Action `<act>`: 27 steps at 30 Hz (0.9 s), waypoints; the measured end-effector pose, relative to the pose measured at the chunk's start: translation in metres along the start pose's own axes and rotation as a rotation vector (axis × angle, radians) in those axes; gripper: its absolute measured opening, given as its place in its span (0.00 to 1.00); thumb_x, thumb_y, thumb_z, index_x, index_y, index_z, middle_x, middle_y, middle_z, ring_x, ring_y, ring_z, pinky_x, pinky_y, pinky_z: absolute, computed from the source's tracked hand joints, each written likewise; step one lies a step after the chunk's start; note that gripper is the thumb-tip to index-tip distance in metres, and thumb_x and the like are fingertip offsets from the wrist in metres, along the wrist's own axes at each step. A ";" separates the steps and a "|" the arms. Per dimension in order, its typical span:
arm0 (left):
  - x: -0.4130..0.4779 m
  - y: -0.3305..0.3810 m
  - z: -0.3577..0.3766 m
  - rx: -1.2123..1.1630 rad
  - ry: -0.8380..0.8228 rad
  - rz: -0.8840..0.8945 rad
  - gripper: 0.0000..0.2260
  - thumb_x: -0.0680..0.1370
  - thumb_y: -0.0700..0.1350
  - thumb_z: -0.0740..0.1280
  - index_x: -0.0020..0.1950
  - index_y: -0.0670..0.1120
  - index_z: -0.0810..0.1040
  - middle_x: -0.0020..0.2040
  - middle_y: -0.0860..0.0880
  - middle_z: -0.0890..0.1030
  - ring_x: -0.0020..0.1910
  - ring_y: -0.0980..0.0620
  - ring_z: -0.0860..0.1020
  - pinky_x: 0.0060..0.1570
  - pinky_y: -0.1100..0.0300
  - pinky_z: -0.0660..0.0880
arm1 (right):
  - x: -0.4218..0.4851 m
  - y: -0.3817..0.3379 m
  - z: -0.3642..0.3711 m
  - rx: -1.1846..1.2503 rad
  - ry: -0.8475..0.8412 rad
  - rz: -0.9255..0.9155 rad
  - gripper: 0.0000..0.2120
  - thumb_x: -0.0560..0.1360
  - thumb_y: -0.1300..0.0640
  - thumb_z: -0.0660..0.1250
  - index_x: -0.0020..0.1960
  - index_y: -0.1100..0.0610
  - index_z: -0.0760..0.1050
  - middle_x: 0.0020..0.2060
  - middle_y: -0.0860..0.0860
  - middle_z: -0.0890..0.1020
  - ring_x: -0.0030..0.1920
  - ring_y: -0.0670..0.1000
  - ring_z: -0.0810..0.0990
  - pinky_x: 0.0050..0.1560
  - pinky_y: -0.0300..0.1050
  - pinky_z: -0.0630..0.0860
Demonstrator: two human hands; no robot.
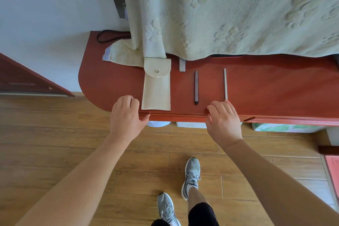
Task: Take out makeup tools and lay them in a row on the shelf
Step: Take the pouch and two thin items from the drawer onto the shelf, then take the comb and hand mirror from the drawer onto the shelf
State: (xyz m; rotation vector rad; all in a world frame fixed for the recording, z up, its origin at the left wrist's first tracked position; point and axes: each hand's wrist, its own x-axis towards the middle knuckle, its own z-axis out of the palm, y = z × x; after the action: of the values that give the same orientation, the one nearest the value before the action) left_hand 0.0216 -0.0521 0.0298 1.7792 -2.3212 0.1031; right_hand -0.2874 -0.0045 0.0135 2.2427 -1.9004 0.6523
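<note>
- Resting at the front edge of the shelf (pixel 275 88), both hands hold nothing. The left hand (pixel 126 115) has loosely curled fingers on the edge and its thumb against the front lip. The right hand (pixel 224 122) has bent fingers with their tips on the edge.
- The cream pouch (pixel 156 90) lies flat on the shelf with its long axis running straight away from the person and its flap at the far end. Whether the flap is fastened cannot be told.
- The pouch's near left corner sits just beside the left hand, so that hand is the nearer one.
- Two tools lie right of the pouch and parallel to it: a dark stick (pixel 196 87), then a thin grey stick (pixel 225 84). The grey stick's near end is just beyond the right hand.
- A short silvery piece (pixel 182 65) pokes out from under the blanket (pixel 238 14); what it is stays unclear.
- Any further tool would likely come out at the pouch's far end, which means reaching forward along its length.
</note>
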 end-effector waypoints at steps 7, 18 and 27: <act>0.004 0.000 0.004 -0.004 0.018 0.003 0.20 0.65 0.50 0.80 0.41 0.41 0.72 0.44 0.42 0.76 0.44 0.41 0.76 0.42 0.49 0.74 | 0.001 -0.001 0.008 -0.034 0.033 0.017 0.11 0.68 0.70 0.64 0.49 0.63 0.78 0.48 0.57 0.80 0.46 0.60 0.77 0.63 0.56 0.71; 0.005 0.000 -0.001 -0.011 -0.098 -0.038 0.20 0.66 0.50 0.80 0.44 0.40 0.74 0.49 0.42 0.77 0.49 0.40 0.77 0.45 0.48 0.76 | 0.005 -0.006 0.001 -0.056 -0.070 0.043 0.13 0.67 0.71 0.65 0.50 0.63 0.78 0.47 0.57 0.79 0.46 0.59 0.76 0.64 0.57 0.71; 0.001 0.002 -0.046 -0.021 -0.298 -0.062 0.28 0.68 0.49 0.79 0.64 0.42 0.74 0.63 0.44 0.74 0.62 0.42 0.74 0.60 0.50 0.74 | 0.026 -0.027 -0.055 -0.075 -0.506 0.159 0.20 0.72 0.61 0.65 0.63 0.58 0.70 0.61 0.53 0.73 0.58 0.56 0.71 0.59 0.48 0.71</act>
State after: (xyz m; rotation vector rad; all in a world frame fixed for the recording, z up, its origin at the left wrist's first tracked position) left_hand 0.0256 -0.0437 0.0750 1.9707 -2.4470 -0.2102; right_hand -0.2717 -0.0025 0.0780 2.3878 -2.2918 0.0157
